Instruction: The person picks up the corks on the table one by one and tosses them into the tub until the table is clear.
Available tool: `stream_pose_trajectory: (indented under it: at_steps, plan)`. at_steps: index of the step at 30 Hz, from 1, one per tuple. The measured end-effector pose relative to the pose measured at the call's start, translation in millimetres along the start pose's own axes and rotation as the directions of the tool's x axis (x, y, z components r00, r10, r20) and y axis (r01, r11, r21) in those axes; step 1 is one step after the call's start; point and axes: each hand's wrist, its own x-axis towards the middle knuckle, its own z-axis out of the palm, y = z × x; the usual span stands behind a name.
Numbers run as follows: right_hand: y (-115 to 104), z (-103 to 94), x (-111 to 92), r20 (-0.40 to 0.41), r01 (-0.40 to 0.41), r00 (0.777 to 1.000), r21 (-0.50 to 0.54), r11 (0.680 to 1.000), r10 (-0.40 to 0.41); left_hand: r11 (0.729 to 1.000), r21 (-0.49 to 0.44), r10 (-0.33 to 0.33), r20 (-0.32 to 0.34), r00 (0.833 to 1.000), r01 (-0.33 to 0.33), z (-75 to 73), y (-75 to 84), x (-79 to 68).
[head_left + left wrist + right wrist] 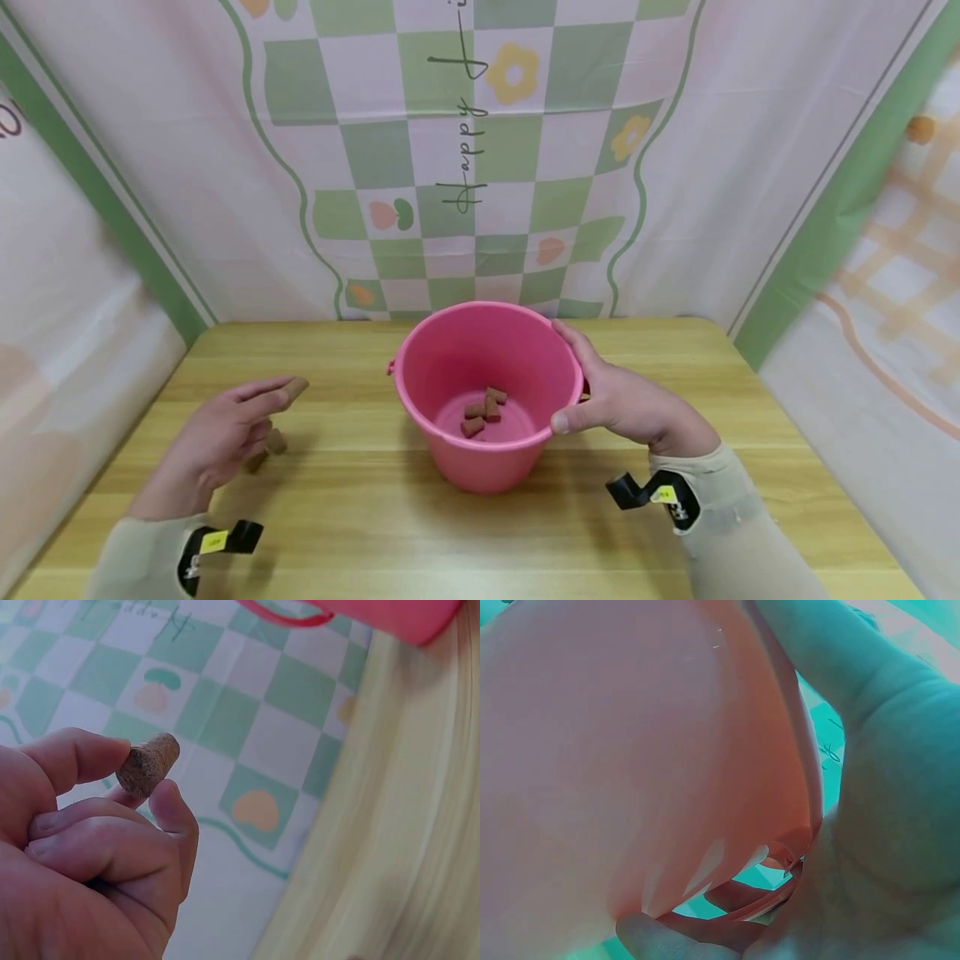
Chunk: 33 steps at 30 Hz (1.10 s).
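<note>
A pink bucket (487, 467) stands on the wooden table, with several corks (473, 427) lying at its bottom. My right hand (626, 404) grips the bucket's right rim, its thumb at the near side. In the right wrist view, the bucket wall (630, 765) fills much of the picture beside the palm. Left of the bucket, my left hand (225, 433) pinches one cork (150, 765) between thumb and fingers, raised above the table. Under that hand, partly hidden by it, two more corks (276, 441) lie on the tabletop.
The wooden table (337, 517) reaches back to a checkered cloth (480, 150) hanging behind it. Cloth panels also hang at the left and right sides. The bucket's handle (289, 616) shows at the top of the left wrist view.
</note>
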Motion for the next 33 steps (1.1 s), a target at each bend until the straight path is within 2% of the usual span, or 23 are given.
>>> stream_pose_trajectory:
  at_steps: [6,15,24,33]
  plan:
    - [0.9,0.0,-0.2,-0.008,0.0,1.0,-0.006,1.0,0.0,1.0,-0.024,0.012,0.049,0.999,-0.01,18.7,9.6,4.4]
    - [1.2,0.3,0.0,-0.009,0.012,1.0,-0.005,1.0,-0.012,1.0,-0.017,0.009,0.068,0.998,-0.008,36.7,21.9,10.3]
    - [1.6,-1.2,0.3,-0.009,0.018,1.0,-0.019,1.0,-0.018,0.999,0.034,0.012,0.081,0.997,-0.014,56.6,35.5,17.7]
    - [-0.2,0.3,-0.4,-0.011,0.006,1.0,-0.034,0.999,-0.006,0.996,0.066,0.042,0.155,0.987,-0.053,76.6,53.2,25.7]
